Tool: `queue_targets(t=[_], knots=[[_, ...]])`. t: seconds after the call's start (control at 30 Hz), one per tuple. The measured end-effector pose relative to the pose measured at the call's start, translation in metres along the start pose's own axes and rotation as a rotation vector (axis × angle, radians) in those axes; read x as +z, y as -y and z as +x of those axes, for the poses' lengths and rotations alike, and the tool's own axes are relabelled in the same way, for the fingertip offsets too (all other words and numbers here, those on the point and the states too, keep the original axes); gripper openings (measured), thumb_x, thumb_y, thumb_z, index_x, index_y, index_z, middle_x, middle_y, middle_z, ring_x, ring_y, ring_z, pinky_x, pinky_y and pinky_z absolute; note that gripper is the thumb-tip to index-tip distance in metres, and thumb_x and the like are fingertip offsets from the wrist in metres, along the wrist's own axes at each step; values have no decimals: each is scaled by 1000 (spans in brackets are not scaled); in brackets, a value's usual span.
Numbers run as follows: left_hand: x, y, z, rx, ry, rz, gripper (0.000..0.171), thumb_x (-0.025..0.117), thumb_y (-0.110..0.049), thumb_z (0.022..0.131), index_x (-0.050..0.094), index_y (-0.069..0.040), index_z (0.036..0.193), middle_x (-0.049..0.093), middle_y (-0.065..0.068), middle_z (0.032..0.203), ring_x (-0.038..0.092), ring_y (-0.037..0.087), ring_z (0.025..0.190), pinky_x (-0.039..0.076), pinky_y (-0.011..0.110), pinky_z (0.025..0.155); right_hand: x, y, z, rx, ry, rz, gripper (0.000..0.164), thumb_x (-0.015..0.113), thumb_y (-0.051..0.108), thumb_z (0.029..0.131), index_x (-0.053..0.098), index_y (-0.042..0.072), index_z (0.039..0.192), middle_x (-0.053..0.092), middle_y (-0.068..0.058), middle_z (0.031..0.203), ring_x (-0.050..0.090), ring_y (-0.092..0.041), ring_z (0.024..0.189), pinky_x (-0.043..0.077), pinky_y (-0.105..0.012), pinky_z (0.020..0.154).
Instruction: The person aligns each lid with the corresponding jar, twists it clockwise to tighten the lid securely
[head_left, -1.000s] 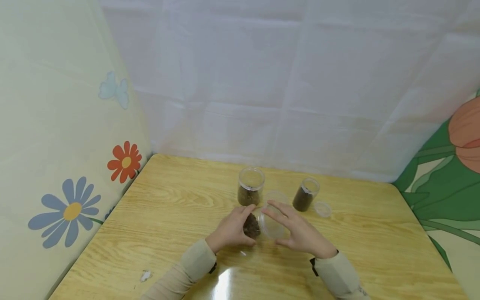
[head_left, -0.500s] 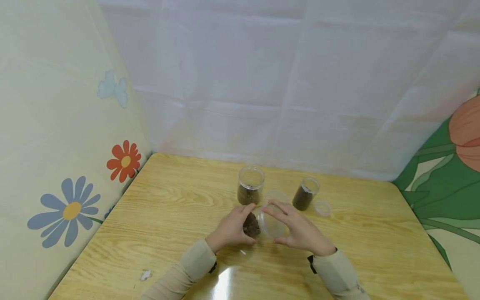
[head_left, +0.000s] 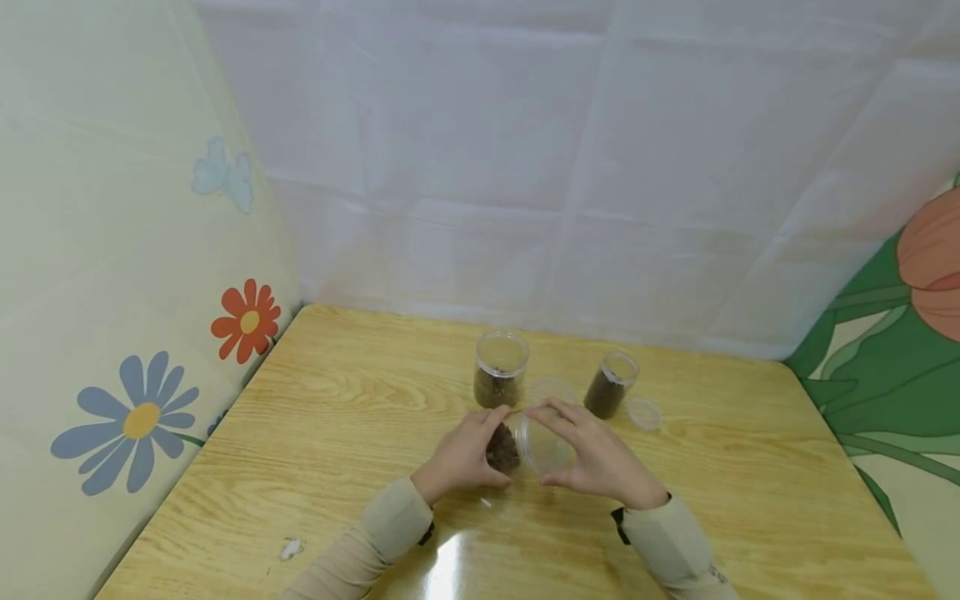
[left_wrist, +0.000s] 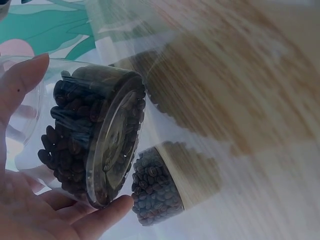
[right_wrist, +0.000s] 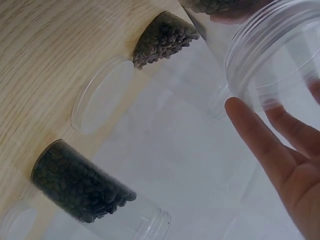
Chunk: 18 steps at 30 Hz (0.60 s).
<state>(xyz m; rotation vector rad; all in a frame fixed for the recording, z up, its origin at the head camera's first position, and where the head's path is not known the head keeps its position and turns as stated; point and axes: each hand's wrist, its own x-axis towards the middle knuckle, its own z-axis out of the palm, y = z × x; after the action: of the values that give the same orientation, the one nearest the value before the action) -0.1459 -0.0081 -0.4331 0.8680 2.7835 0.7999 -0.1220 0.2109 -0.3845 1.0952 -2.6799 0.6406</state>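
A clear jar (left_wrist: 95, 120) part-filled with dark brown beans, like coffee beans, lies tilted well over between the two hands. My left hand (head_left: 465, 454) grips its body, thumb on one side and fingers under the other. The beans (head_left: 502, 450) lie toward the base, at the left. At the right end, my right hand (head_left: 600, 454) spans the ridged, clear mouth end (right_wrist: 270, 50) with its fingers and thumb; one fingertip is right at the rim. I cannot tell whether a clear lid is on that end.
Behind the hands stands an uncapped jar (head_left: 500, 383) of beans; a narrower one (head_left: 609, 390) stands at the right. A flat lid (right_wrist: 102, 95) lies between them, and a small lid (head_left: 645, 415) by the narrow jar. A white scrap (head_left: 291, 548) lies at front left.
The thumb and fingers of my right hand have shifted slightly left around the jar's mouth end. My left hand and the jar have hardly moved.
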Motion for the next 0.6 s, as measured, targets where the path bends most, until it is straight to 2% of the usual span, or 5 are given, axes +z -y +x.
queue_targets(t=[0.43,0.6], knots=[[-1,-2,0,-5,-1,-7,98,83,-35,62,31,-8,140,43,16,133,43,31,118,45,49,84,0,0,0,27,17,-7,89,84,33,60,42,15,137,46,-19,129,47,-38,114,45,-50,85],[-3,-1,0,-6,4,-24,98,83,-35,62,30,-8,140,44,16,132,44,31,117,45,48,86,1,-3,-2,-29,5,-15,91,83,31,62,38,11,138,37,-22,136,41,-39,119,45,-51,84]])
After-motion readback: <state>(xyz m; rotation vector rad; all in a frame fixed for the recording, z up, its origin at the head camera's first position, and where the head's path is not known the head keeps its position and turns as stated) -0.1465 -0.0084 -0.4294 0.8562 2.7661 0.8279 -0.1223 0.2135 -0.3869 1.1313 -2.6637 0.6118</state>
